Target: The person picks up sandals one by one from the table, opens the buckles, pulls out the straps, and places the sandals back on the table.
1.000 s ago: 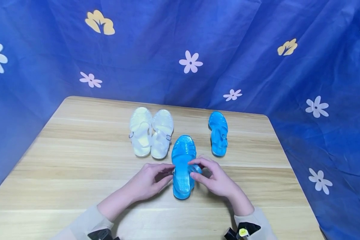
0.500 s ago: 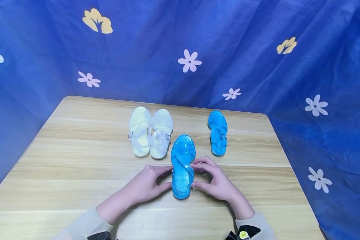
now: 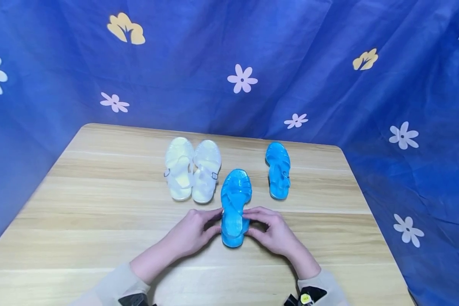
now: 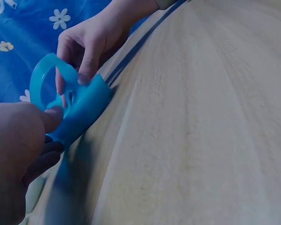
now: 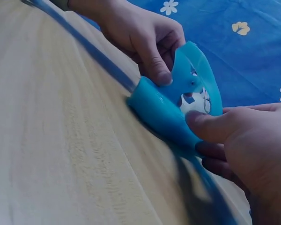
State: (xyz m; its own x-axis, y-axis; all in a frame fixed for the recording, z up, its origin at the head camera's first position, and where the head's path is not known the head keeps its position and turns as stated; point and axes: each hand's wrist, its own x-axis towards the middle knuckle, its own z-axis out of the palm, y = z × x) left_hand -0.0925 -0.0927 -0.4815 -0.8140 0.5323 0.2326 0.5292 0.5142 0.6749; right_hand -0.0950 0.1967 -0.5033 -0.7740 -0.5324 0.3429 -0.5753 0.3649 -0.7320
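Between the two sets of fingers lies the held blue sandal (image 3: 235, 208), its long axis running away from the person, toe leaning slightly right and heel toward the person. The left hand (image 3: 193, 231) grips its left edge and the right hand (image 3: 273, 233) its right edge, both around the rear half, so neither is nearer. Each wrist view shows a thumb on the heel's side and fingers curled at the sole's edge, pinching it; whether the sole touches the counter (image 3: 99, 212) I cannot tell. Ahead of the right fingers and a little right, well apart, lies the other blue sandal (image 3: 278, 170); ahead of the left fingers lies the pair of white sandals (image 3: 204, 172), side by side.

Compared with half a second ago, the held sandal sits slightly farther from the person and the right fingers and thumb are closer together. The other sandals have not moved.
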